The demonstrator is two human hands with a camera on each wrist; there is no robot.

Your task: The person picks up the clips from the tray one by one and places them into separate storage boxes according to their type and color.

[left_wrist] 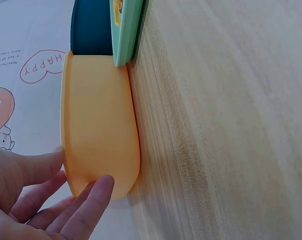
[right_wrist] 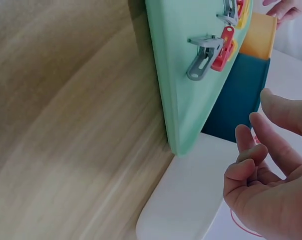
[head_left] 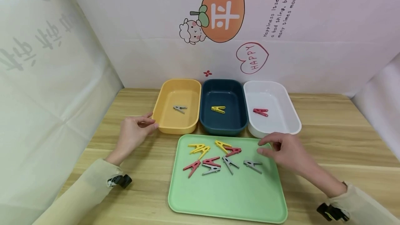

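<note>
My left hand (head_left: 134,131) is at the front left corner of the yellow bin (head_left: 178,129), thumb and fingertips against its outer side and rim. My right hand (head_left: 285,150) hovers over the right back corner of a green tray (head_left: 225,197), thumb and index finger apart, nothing between them. On the tray lie yellow clothespins (head_left: 204,152), red clothespins (head_left: 192,167) and grey clothespins (head_left: 252,165). The grey one is nearest my right hand. One grey clothespin (head_left: 180,108) lies inside the yellow bin.
Right of the yellow bin stand a dark blue bin (head_left: 223,129) with a yellow clothespin (head_left: 218,109) and a white bin (head_left: 281,117) with a red clothespin (head_left: 260,112). All stand on a wooden table (head_left: 328,124) against a printed white cloth (head_left: 150,44).
</note>
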